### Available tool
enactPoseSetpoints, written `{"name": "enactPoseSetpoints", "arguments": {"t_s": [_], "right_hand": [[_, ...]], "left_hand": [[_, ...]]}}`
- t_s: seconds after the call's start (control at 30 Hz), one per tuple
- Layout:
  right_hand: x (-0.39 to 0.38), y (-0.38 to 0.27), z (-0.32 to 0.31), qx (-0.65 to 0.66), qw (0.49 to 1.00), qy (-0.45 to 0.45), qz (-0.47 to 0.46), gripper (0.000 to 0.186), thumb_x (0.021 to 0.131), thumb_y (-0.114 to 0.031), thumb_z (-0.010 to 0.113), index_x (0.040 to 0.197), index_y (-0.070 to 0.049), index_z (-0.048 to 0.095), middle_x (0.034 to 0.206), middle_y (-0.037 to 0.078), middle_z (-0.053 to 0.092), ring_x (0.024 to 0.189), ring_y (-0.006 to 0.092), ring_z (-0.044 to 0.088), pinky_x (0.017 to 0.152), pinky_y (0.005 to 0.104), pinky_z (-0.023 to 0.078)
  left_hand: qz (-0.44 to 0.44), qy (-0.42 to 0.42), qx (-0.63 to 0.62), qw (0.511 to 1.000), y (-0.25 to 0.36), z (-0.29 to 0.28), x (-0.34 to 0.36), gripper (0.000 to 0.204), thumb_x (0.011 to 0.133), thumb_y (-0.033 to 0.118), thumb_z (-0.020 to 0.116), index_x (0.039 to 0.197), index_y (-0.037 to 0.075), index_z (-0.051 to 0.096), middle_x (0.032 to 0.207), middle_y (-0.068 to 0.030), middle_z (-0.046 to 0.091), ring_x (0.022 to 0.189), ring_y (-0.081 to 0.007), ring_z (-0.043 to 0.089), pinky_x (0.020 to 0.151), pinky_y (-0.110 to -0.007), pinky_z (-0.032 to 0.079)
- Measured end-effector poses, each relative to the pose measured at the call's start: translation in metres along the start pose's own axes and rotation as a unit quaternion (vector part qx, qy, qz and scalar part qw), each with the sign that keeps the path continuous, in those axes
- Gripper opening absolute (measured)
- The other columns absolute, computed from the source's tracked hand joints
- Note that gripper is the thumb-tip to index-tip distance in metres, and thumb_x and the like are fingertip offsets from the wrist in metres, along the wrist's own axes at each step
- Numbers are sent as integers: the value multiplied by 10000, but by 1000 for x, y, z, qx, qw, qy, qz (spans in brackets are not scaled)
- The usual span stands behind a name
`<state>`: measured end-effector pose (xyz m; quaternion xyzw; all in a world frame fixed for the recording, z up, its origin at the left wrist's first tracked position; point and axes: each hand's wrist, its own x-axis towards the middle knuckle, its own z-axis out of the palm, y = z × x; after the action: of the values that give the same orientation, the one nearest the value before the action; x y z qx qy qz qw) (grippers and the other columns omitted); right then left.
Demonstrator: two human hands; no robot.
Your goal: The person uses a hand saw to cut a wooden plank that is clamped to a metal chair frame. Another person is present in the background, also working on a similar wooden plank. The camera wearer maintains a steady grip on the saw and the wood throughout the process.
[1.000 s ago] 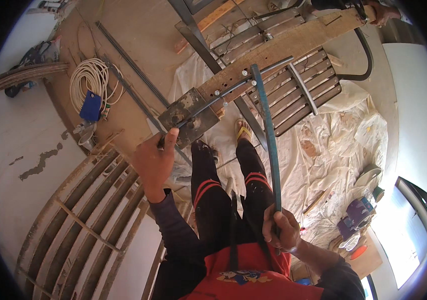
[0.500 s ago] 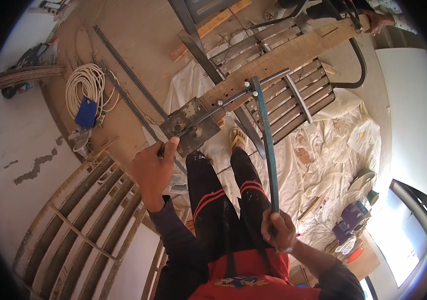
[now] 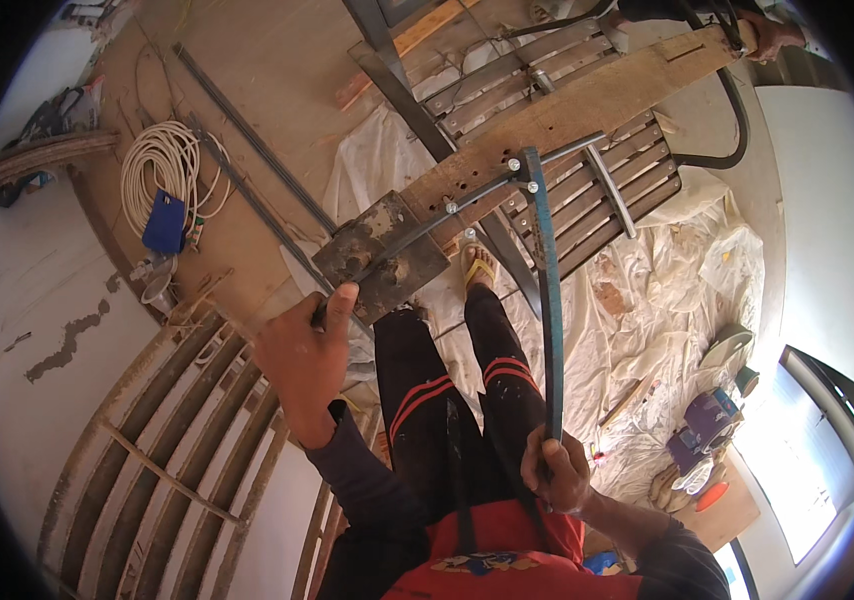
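Both hands have shifted only slightly since the earlier frame, the left hand (image 3: 307,365) sitting a touch lower on its rod and the whole metal frame appearing a little nearer. That hand is wrapped tightly around the near end of a thin dark metal rod (image 3: 427,228), which runs up and to the right over a rusty steel plate (image 3: 379,255) to a bolted corner. From that corner a blue-painted metal bar (image 3: 547,300) comes straight back toward the person, and the right hand (image 3: 554,472) is closed firmly round its near end, just above the red shirt. The rod and bar meet at the edge of a long wooden plank (image 3: 587,105) that lies slantwise across the far middle of the scene, resting on a slatted metal grille (image 3: 607,190). Beneath the frame stand the person's legs in black trousers with red stripes, one foot in a yellow sandal (image 3: 477,268) on a white plastic sheet (image 3: 647,300) spread over the floor at right. Far left, a coil of white cable (image 3: 152,170) with a blue pouch (image 3: 165,222) lies on the brown floor. Near left, a curved slatted grille (image 3: 162,440) leans by the white wall. At the far right end of the plank another person's hand (image 3: 772,35) rests.
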<state>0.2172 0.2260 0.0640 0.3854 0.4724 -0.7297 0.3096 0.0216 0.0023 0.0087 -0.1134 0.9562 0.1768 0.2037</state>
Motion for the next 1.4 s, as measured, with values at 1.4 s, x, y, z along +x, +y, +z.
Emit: {"name": "enactPoseSetpoints", "arguments": {"t_s": [1.4], "right_hand": [[-4,-6,-60,8,999,-26,29,444,890,-448,484,940,-7,501,626,67,523,522,126,486,456,252,370]], "left_hand": [[51,-44,-22,998,-17,0,-12,595,809,553,564,547,20,519,439,-101,411,415,-304,399,451,-377,330]]}}
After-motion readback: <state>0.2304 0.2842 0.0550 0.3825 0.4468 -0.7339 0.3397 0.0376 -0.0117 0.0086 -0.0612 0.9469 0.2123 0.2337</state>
